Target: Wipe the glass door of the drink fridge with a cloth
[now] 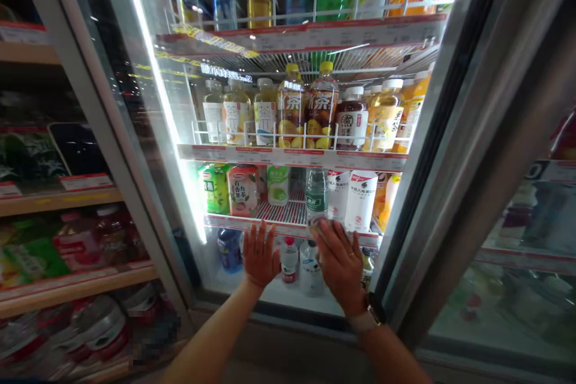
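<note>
Figure: open drinks cooler, seen from your head camera. Your left hand (260, 254) was raised flat, fingers spread wide and pointing up, palm toward the front edge of the lower wire shelf (279, 216); it held nothing. Your right hand (341, 261) lay with its fingers extended and slightly parted, their tips at the base of the clear water bottle (316, 195) standing on that shelf; whether they were touching the bottle or only the shelf lip could not be told, and no grip had closed.

The water bottle stood upright, its long axis vertical, directly above and just beyond your right fingertips, and to the right of your left hand. Your right hand was therefore the nearer one.

To the bottle's left stood the pink carton (243, 190) and the green carton (215, 187), the latter above and left of your left hand; to its right, two white bottles (354, 198). Between your two hands, on the cooler floor below the shelf, stood a small red-capped bottle (288, 259) and a white-labelled bottle (310, 265), both upright and just beside each other. A wristwatch (374, 311) sat on your right wrist. The glass door (135, 120) stood open on your left.
</note>
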{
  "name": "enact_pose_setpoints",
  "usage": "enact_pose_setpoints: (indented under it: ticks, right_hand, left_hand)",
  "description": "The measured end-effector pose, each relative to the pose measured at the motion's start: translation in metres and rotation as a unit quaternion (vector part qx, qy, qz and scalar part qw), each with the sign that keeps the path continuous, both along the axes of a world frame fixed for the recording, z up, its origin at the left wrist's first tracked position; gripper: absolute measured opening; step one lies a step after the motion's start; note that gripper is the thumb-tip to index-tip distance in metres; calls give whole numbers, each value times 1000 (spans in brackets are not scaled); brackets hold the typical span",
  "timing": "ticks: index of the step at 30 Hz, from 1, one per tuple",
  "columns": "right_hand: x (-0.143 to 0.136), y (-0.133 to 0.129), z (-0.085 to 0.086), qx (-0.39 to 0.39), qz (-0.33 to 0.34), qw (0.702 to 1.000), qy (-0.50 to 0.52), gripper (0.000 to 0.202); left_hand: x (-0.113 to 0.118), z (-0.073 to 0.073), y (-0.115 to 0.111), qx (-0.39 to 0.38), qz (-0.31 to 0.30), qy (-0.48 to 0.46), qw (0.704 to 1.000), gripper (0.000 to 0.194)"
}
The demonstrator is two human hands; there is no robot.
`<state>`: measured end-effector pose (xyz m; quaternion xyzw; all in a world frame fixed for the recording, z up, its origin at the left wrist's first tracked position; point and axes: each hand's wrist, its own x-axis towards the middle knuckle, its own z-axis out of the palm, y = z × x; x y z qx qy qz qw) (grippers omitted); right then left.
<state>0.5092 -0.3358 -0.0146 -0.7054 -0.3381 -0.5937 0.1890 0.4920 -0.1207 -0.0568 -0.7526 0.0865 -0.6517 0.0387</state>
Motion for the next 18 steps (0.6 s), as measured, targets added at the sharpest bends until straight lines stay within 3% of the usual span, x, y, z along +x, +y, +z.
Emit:
enact_pose_setpoints:
  ticks: [5,8,12,18]
  right_hand:
    - [9,-26,33,178,-7,984,-10,56]
    - [6,-19,32,183,4,983,9,58]
    - [-4,6,4,68,21,997,22,53]
    - [-10,28,-58,-65,78,995,7,45]
  left_hand:
    - [0,-2,1,-7,-2,13,1000,61]
    - [-1,-3,0,-11,-5,17,1000,61]
    - [-1,-1,-1,-9,-16,13,1000,59]
    - [-3,0,-1,-7,-14,15,1000,60]
